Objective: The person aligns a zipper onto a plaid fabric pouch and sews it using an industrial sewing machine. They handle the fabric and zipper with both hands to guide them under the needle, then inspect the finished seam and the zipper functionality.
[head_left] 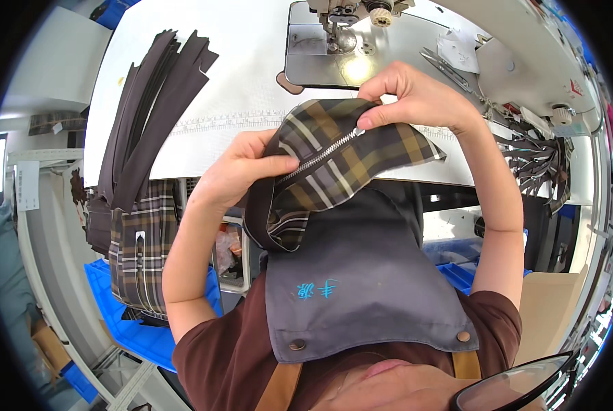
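Observation:
I hold a plaid olive, black and white fabric piece (358, 171) in front of my chest, over the front edge of the table. A silver-toothed zipper (320, 153) runs diagonally along it. My left hand (252, 161) grips the left end, thumb on the dark band beside the zipper. My right hand (399, 99) pinches the upper right by the zipper's end, index finger curled behind the fabric. The lower left part of the piece hangs folded, with a black edge showing.
Sewing machine (347, 31) at top, scissors (450, 72) to its right. Dark strips (142, 123) lie on the white table (238, 61)'s left, above plaid pieces (139, 260) over a blue bin (101, 288). Zippered strips (536, 164) hang at right. A printed ruler (217, 120) runs along the table.

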A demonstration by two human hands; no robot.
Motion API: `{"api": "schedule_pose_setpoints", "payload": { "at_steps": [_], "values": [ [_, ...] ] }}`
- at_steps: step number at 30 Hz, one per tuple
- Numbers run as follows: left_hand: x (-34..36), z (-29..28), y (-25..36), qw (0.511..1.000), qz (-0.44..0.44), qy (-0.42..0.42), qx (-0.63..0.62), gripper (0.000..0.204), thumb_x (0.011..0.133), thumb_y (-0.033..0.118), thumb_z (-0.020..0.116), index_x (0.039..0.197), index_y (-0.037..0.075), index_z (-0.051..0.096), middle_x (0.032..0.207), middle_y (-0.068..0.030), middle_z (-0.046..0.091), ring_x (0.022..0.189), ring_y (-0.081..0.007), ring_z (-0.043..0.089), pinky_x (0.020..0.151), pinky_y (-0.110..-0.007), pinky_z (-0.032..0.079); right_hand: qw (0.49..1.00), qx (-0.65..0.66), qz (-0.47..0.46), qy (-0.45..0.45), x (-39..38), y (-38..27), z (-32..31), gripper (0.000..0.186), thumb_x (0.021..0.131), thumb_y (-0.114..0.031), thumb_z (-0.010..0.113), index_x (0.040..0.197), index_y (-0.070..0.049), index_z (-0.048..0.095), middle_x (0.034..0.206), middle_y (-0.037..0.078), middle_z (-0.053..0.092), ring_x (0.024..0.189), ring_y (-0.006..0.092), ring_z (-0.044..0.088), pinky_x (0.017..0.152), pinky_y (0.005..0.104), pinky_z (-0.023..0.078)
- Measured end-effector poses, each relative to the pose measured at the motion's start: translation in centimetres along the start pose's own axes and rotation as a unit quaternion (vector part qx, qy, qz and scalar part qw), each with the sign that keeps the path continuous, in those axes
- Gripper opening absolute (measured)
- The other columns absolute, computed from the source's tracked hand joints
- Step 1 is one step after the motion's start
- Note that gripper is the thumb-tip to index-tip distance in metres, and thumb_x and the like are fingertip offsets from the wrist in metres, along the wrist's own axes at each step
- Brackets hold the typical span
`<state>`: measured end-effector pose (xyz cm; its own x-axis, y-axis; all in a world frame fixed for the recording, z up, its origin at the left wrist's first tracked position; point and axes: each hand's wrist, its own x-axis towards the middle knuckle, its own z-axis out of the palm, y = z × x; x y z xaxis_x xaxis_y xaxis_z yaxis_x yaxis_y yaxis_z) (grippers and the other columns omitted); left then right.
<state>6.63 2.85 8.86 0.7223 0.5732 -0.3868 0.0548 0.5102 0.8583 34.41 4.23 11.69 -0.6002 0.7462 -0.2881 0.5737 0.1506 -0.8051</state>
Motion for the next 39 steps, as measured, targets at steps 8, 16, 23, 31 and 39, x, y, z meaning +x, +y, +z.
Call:
{"api": "schedule_pose_setpoints", "payload": {
  "at_steps": [8, 16, 23, 31, 39],
  "values": [
    [-2.8, -1.8, 4.3, 0.958, 0.008, 0.029, 0.285, 0.031, 0.075, 0.001, 0.053, 0.104, -0.004, 0.061, 0.084, -0.0024, 0.062, 0.074, -0.0066, 0.055, 0.067, -0.021, 0.045, 0.973, 0.137, -0.126, 0.139, -1.0, 1.0, 0.7, 0.017, 0.069, -0.001, 0.071, 0.08, -0.003, 0.059, 0.081, 0.0, 0.059, 0.088, 0.0142, 0.058, 0.089, 0.0284, 0.04],
    [-3.8, -1.0, 4.0, 0.504, 0.336, 0.14, 0.784, 0.046, 0.069, -0.002, 0.053, 0.113, 0.006, 0.063, 0.123, -0.0113, 0.057, 0.109, -0.0271, 0.054, 0.09, -0.041, 0.043, 0.766, -0.468, -0.254, 0.36, -3.7, -1.2, 4.9, 0.027, 0.066, -0.009, 0.06, 0.092, -0.013, 0.062, 0.08, 0.002, 0.053, 0.084, 0.0208, 0.056, 0.1, 0.0478, 0.034],
    [-1.7, -2.3, -2.9, 0.622, 0.26, 0.157, 0.721, 0.052, 0.068, 0.033, 0.072, 0.116, 0.015, 0.061, 0.13, -0.0056, 0.051, 0.125, -0.0289, 0.04, 0.101, -0.05, 0.031, 0.901, -0.309, -0.059, 0.297, -8.6, 0.9, 8.1, 0.025, 0.076, -0.015, 0.068, 0.098, -0.007, 0.064, 0.097, 0.007, 0.063, 0.087, 0.0252, 0.059, 0.093, 0.047, 0.039],
    [5.6, 4.5, -2.9, 0.768, 0.377, 0.15, 0.495, 0.013, 0.073, 0.001, 0.069, 0.085, 0.002, 0.064, 0.075, -0.0079, 0.057, 0.063, -0.0211, 0.054, 0.058, -0.03, 0.042, 0.803, -0.373, 0.048, 0.462, -5.7, 9.8, 0.0, 0.016, 0.084, -0.011, 0.058, 0.098, -0.005, 0.064, 0.099, 0.007, 0.062, 0.087, 0.0291, 0.058, 0.076, 0.0347, 0.048],
    [8.9, 5.3, -0.2, 0.783, 0.212, 0.043, 0.583, 0.029, 0.073, 0.022, 0.072, 0.067, 0.003, 0.051, 0.058, -0.0088, 0.052, 0.053, -0.0266, 0.051, 0.05, -0.035, 0.04, 0.816, -0.349, 0.116, 0.446, -5.6, 10.3, 0.2, 0.023, 0.08, -0.013, 0.06, 0.101, -0.004, 0.062, 0.092, 0.01, 0.059, 0.086, 0.0279, 0.058, 0.074, 0.0383, 0.049]
  ]
}}
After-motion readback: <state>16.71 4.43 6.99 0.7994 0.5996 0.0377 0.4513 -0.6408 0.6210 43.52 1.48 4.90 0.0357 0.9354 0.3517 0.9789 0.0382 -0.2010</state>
